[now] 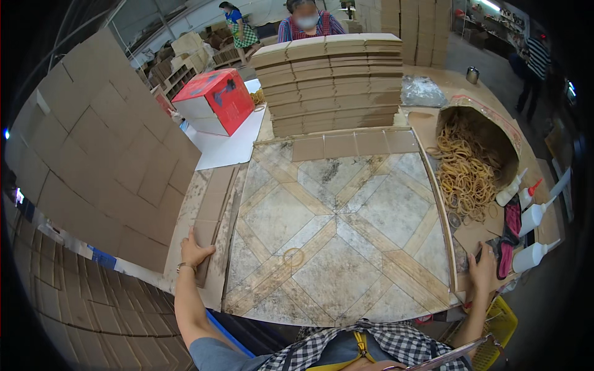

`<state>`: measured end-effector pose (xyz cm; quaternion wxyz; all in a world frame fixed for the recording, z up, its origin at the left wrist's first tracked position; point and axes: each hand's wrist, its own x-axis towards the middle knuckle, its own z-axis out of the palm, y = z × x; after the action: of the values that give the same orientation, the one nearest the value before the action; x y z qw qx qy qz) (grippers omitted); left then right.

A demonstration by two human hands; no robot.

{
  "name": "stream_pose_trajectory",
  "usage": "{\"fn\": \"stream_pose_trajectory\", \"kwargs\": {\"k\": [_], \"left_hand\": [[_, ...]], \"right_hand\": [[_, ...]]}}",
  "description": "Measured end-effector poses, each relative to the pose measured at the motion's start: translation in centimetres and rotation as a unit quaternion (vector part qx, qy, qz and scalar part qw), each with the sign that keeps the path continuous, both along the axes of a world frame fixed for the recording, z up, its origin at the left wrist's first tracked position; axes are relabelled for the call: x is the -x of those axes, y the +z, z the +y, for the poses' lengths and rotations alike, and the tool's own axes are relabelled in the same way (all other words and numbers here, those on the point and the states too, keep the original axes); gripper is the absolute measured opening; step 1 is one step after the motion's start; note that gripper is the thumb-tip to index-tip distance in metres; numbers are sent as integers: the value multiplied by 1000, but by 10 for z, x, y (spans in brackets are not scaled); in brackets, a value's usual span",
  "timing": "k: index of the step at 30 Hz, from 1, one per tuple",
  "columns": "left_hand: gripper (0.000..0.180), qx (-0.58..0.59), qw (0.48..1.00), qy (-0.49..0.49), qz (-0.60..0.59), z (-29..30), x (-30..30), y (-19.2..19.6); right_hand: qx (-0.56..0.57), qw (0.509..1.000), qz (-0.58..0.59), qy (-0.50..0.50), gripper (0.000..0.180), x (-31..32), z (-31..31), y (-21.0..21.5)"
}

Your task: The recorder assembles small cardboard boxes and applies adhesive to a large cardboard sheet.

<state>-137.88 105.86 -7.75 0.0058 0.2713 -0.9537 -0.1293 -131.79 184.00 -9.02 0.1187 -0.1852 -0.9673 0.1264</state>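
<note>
My left hand (197,253) rests at the left of the worktop with its thumb and forefinger apart, beside a long cardboard strip (216,196); nothing shows in it. On the right, my right hand (482,267) lies beside small cardboard pieces (473,238) and a pink and black glove (510,226), fingers apart and apparently holding nothing. Between my hands lies a worn board (396,216) with a tile pattern, edged by thin strips. A single rubber band (302,256) lies on it. Smaller cardboard pieces (356,144) line its far edge.
Beyond the board stands a tall stack of flat cardboard (328,93); a masked person (322,28) is behind it. A red and white box (216,102) stands far left, near a cardboard wall (105,142). Rubber bands (464,167) spill from a sack, near white squeeze bottles (529,256).
</note>
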Motion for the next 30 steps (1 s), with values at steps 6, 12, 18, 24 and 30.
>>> {"fn": "stream_pose_trajectory", "kwargs": {"k": [6, 12, 18, 24, 30], "left_hand": [[109, -292, 947, 21, 132, -11, -4, -2], [103, -11, 999, -30, -40, 12, 18, 7], [91, 74, 980, -51, -179, 73, 90, 48], [71, -3, 920, -386, 67, 208, 223, 37], [57, 32, 896, -420, 138, 218, 313, -35]], "right_hand": [[-78, 997, 1, -5, 63, 15, -20, 7], [29, 997, -41, 57, 85, 32, 10, 7], [-32, 989, -111, 90, 90, 60, 0, 38], [-115, 974, -118, 154, 60, 52, 5, 41], [-212, 962, 81, 149, 9, 45, 14, 72]]}}
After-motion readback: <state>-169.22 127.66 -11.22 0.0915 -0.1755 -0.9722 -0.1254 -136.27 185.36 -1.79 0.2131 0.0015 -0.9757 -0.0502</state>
